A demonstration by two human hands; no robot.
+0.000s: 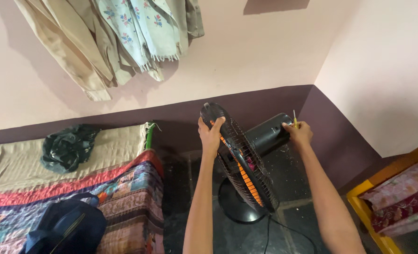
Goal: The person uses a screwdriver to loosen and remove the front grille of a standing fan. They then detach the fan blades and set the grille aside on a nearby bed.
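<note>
**Head view: two hands on a pedestal fan, one at the guard, one at the motor**

Head camera looks down at a black fan (pixel 241 162) standing on its round base (pixel 239 207) on the dark floor (pixel 293 188), close to the corner of the room. The left hand (pixel 210 134) is clamped on the upper rim of the wire guard (pixel 246 174), fingers hooked over the top edge. The right hand (pixel 299 132) is closed around a slim yellow-handled tool (pixel 294 118), which looks like a screwdriver, and rests against the rear end of the motor housing (pixel 267 133).

The fan's axis runs from the guard at lower left back to the housing at upper right, so the guard faces left and edge-on to the camera. The two hands sit at opposite ends of that axis, the right one nearer the housing's back, the left steadying the front. A black cord (pixel 284 233) trails from the base toward the viewer.

To the left lies a bed with a patchwork quilt (pixel 124 193), a dark cap (pixel 65 226) and a crumpled dark green cloth (pixel 68 146); garments (pixel 119 37) hang on the wall above.
</note>
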